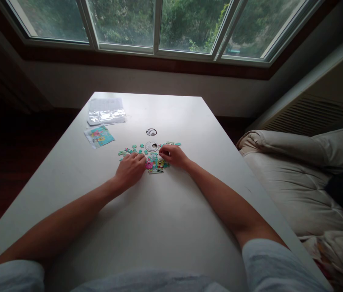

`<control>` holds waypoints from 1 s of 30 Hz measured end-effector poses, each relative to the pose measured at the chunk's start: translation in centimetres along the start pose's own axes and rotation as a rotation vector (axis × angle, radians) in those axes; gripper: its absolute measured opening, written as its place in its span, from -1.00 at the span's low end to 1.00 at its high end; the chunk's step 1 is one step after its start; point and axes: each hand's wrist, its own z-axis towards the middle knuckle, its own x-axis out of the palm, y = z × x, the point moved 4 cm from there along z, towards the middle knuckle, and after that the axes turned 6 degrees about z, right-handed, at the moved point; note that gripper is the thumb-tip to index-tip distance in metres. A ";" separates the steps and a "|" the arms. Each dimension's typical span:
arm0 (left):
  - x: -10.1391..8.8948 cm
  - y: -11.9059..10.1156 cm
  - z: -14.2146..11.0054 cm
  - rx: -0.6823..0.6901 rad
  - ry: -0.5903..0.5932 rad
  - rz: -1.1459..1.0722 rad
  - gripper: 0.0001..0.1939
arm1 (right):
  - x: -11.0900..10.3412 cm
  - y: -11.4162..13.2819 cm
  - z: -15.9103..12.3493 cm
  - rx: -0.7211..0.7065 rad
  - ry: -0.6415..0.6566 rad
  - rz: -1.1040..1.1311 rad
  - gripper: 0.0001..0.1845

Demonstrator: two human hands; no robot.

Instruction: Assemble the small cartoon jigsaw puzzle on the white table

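Observation:
A partly joined jigsaw puzzle (154, 165) with pink, yellow and teal cartoon figures lies on the white table between my hands. My left hand (131, 168) rests palm down at its left side, fingers spread a little over the table and touching the puzzle's edge. At the upper right of the puzzle, my right hand (174, 156) has its thumb and fingertips drawn together in a pinch. What it holds, if anything, is too small to make out. Loose teal jigsaw pieces (134, 147) lie beyond my left hand, and more loose pieces (176, 144) lie beyond my right.
A printed cartoon picture (100, 136) lies at the left, below a clear plastic bag with papers (106, 111). Two round fittings, a near one (151, 149) and a far one (151, 132), sit in the white table (171, 113). A beige sofa (287, 182) stands to the right.

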 end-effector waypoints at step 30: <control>0.7 2.3 0.1 -0.126 0.104 -0.085 -0.81 | 0.0 0.0 -0.1 -0.004 0.012 -0.005 -0.92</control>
